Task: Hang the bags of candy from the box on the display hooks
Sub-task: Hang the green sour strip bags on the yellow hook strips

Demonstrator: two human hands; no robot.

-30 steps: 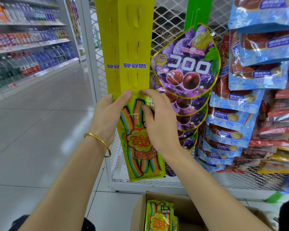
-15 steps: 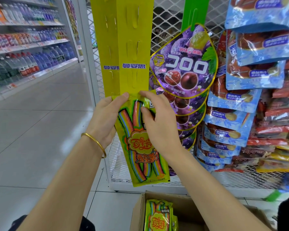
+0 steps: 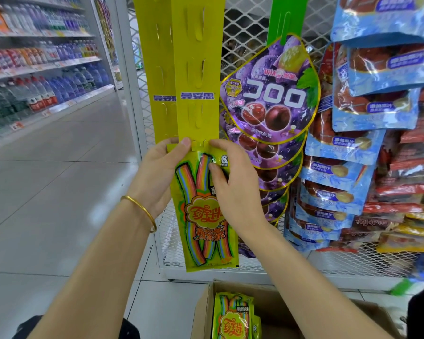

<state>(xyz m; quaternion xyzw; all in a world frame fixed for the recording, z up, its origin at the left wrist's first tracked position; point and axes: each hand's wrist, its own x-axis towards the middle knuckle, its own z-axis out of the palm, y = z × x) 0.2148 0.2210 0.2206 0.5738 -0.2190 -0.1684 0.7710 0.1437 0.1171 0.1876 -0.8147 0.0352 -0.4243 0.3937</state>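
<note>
A yellow bag of rainbow candy (image 3: pixel 203 216) hangs upright at the bottom tabs of a yellow display strip (image 3: pixel 197 69). My left hand (image 3: pixel 157 174) grips the bag's upper left edge, thumb at the strip's lower end. My right hand (image 3: pixel 233 182) pinches the bag's top right corner, with the thumb pressed on the front. More of the same bags (image 3: pixel 233 316) stand in the cardboard box (image 3: pixel 203 311) at the bottom of the view.
Purple grape-candy bags (image 3: pixel 269 94) hang on a green strip just right of my hands. Blue and red snack bags (image 3: pixel 367 113) fill the wire mesh rack (image 3: pixel 245 28) further right. Bottled-drink shelves (image 3: pixel 34 77) line the aisle on the left.
The bag's top has been raised slightly against the strip's bottom tabs, and both hands shifted up a little with it. The bag now hangs straighter.
</note>
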